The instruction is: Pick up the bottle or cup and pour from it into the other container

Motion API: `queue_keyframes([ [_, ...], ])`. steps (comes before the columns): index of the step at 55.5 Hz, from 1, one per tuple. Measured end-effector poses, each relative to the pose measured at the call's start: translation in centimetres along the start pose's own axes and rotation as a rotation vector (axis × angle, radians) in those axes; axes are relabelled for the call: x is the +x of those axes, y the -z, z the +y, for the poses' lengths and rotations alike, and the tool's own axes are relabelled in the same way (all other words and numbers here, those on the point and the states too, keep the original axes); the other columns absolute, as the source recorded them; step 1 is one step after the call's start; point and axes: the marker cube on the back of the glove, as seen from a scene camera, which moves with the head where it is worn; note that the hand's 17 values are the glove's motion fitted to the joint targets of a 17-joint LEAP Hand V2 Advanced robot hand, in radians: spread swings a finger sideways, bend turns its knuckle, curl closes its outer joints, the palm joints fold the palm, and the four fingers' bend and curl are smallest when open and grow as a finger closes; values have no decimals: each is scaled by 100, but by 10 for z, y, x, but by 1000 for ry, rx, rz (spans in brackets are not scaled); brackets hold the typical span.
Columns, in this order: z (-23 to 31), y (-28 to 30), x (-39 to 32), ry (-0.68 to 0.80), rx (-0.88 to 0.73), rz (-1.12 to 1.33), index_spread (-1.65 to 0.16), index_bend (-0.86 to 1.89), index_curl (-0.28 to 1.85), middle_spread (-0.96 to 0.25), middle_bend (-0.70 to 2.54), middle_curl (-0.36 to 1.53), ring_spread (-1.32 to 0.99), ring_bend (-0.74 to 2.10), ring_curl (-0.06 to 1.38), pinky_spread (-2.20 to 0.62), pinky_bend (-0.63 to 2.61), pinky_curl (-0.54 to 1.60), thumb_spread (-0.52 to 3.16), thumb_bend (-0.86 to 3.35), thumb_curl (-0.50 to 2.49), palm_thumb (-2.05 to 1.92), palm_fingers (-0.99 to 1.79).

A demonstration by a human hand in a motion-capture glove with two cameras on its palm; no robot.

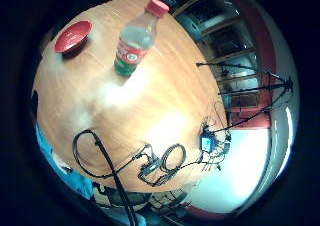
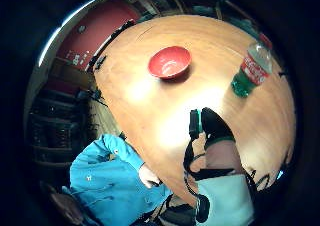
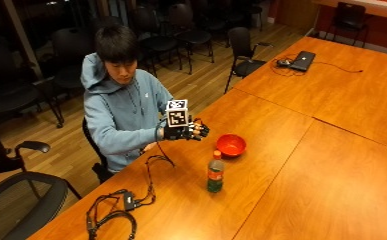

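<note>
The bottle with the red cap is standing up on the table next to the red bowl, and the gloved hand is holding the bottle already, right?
Not quite. The bottle does stand upright on the table beside the red bowl, but the gloved right hand isn't holding it. The outside view shows the hand raised above the table, apart from the bottle, holding nothing.

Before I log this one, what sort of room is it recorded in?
Likely a meeting or conference room: large wooden tables pushed together, rows of black office chairs on a wood floor, and a laptop left on the far table.
</note>
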Motion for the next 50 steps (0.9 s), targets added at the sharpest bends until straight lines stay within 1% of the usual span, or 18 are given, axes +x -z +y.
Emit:
queue_keyframes([
  [7, -14, 7, -6, 4, -37, -12, -28, 25, 17, -2, 16, 8, 5, 27, 11, 16, 43, 13, 65, 32, 20, 61, 34],
  [16, -27, 17, -14, 8, -36, -19, -34, 22, 23, -2, 16, 13, 6, 27, 15, 21, 46, 17, 86, 24, 27, 64, 31],
  [21, -31, 19, -22, 20, -24, 12, -36, 21, 25, -2, 16, 15, 7, 27, 17, 22, 46, 18, 91, 20, 30, 66, 30],
  [34, -35, 37, -26, 37, -35, -6, -37, 19, 30, -2, 16, 18, 7, 29, 20, 23, 47, 21, 98, 10, 36, 70, 28],
  [50, -25, 40, -18, 25, -17, 53, -37, 18, 32, -2, 16, 21, 8, 30, 24, 23, 49, 23, 102, 0, 41, 74, 26],
])
